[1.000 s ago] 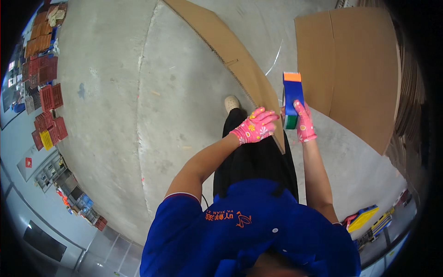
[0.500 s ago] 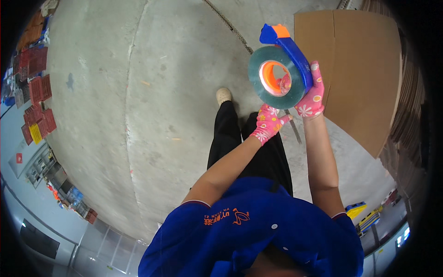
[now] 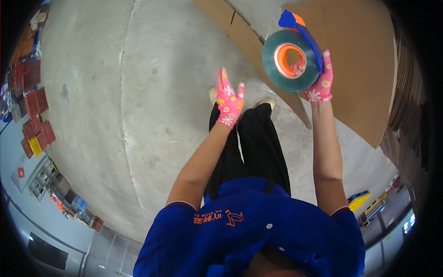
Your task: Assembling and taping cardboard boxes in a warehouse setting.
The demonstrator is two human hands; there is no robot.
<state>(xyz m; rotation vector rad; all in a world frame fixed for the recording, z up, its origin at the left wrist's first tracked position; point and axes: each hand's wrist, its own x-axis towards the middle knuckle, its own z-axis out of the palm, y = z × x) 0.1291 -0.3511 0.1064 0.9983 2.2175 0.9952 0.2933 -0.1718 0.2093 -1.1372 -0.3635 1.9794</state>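
Observation:
My right hand [image 3: 321,83], in a pink flowered glove, is closed on a blue and orange tape dispenser [image 3: 312,45]. A wide roll of greenish clear tape [image 3: 272,62] sits on the dispenser's orange hub, and some of my pink-gloved fingers show through it. My left hand [image 3: 229,102], in a matching glove, is held over my legs with fingers apart and nothing in it. Beneath and beyond the dispenser stands a large brown cardboard piece [image 3: 355,60]. Another narrow cardboard panel [image 3: 247,48] runs slantwise from the top toward my feet, partly hidden by the tape roll.
Flattened cardboard sheets [image 3: 406,92] are stacked at the far right. Red plastic crates [image 3: 36,102] line the left side of the concrete floor [image 3: 87,92]. Yellow and blue items [image 3: 359,201] lie at the lower right. My feet stand close to the slanting panel.
My left hand has moved left, away from the tape roll, and its fingers have spread. The dispenser in my right hand has shifted slightly up and right. More of the slanting cardboard panel shows.

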